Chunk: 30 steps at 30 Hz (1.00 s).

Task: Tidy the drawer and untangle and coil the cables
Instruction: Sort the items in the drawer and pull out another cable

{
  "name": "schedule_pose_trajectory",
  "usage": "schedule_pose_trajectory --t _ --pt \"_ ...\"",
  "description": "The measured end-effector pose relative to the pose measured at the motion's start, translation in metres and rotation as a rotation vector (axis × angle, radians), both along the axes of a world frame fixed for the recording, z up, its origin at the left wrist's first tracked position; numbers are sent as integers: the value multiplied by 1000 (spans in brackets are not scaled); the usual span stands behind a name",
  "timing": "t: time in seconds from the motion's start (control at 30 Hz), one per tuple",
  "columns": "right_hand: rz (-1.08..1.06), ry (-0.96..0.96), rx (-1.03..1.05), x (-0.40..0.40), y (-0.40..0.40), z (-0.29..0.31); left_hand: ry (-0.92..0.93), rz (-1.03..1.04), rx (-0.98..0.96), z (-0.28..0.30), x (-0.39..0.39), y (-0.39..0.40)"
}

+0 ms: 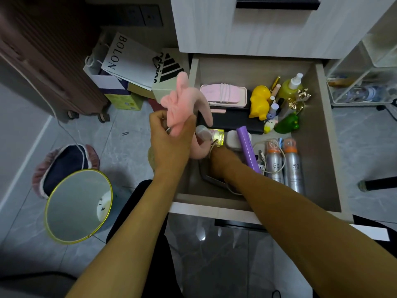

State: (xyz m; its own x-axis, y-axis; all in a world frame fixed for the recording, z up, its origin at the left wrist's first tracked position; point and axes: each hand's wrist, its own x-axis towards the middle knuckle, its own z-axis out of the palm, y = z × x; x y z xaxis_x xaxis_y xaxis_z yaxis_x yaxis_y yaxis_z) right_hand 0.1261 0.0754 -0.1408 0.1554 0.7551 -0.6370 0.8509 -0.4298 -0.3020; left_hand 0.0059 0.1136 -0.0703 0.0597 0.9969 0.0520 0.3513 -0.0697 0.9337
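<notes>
Holding: we are gripping a pink plush toy (184,102) in the left hand (169,138), mid-frame, above the drawer (326,147) edge.
Right hand (217,160): reaching inside; grip hidden, we cannot tell.
Progress: bottles standing grouped; white cable (277,147), right of centre, is lying loose, uncoiled.

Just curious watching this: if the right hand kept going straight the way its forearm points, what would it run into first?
The right hand reaches up and to the left along the forearm, so the pink plush toy, gripped by the left hand, looks first in its way. Its fingers are hidden behind the left hand, so depth is uncertain.
</notes>
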Motion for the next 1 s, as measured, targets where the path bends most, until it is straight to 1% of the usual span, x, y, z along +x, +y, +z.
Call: schedule_pose_trajectory --t 0.07,0.13,0.23,0.37,0.47,0.53,0.67,0.8,0.87,0.93,0.97,1.0 --pt "-88 -39 79 3 -5 0 -8 6 -10 -1 0 2" --pt "-97 -72 155 7 -12 1 -9 3 -15 -2 1 2" --pt "-60 -166 120 15 -23 16 -27 -6 -16 1 0 -2" --pt "-83 -194 197 28 -31 38 -100 36 -61 10 0 -3" --pt "-125 -232 243 37 -38 64 -168 16 -78 21 0 -9" --pt "-155 -233 244 41 -42 75 -156 -19 -76 27 0 -13" --pt "-143 -249 267 50 -54 90 -120 -76 -58 36 -6 -19" --pt "-191 -278 325 69 -61 113 -67 -152 -25 40 -5 -30" --pt "-216 -309 354 77 -65 123 -41 -197 1 42 2 -36" --pt "-244 -327 356 77 -61 123 -8 -210 -20 40 1 -37" --pt "-271 -373 359 93 -72 134 -14 -243 -11 48 18 -43" --pt "-258 -404 340 91 -73 133 -2 -250 -19 45 16 -43"
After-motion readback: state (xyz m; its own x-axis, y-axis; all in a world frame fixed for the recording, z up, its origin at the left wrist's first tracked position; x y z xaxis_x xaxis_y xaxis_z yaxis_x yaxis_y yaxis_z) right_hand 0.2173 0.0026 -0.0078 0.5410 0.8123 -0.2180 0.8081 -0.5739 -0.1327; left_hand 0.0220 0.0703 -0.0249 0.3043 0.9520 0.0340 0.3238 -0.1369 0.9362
